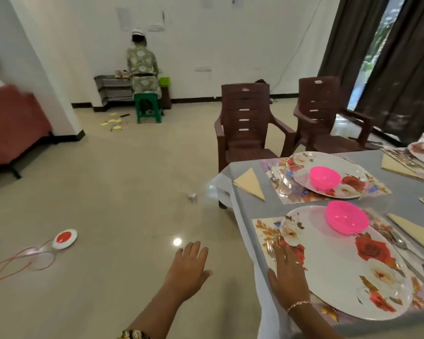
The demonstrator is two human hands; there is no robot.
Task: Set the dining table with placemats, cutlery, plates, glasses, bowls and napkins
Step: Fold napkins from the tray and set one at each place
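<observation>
Fork: what appears to be a fork (pixel 270 249) lies on the near placemat (pixel 264 228), in the strip between the plate (pixel 340 265) and the placemat's left border.
Long axis: it runs away from the person, roughly parallel to the counter's side edge.
Right hand: the right hand (pixel 288 277) lies flat, palm down, on that strip; its fingers (pixel 279 253) are straight, gripping nothing, with the tips at the fork. Whether they press on it cannot be told.
Left hand: the left hand (pixel 187 267) hovers off the counter over the floor, fingers spread and empty.
Nearer hand: the right, plainly.
Judgement: any straightening of the fork falls to the right fingers, a short slide along its own axis.
Edges: the counter (pixel 402 201) drops away just left of the placemat, so there is little margin leftward; the plate rim bounds the right.
Surroundings: a pink bowl (pixel 346 220) sits on the plate's far side. A folded napkin (pixel 250 183) lies beyond. A small clear object (pixel 192 197), too blurred to identify, is on the floor.
</observation>
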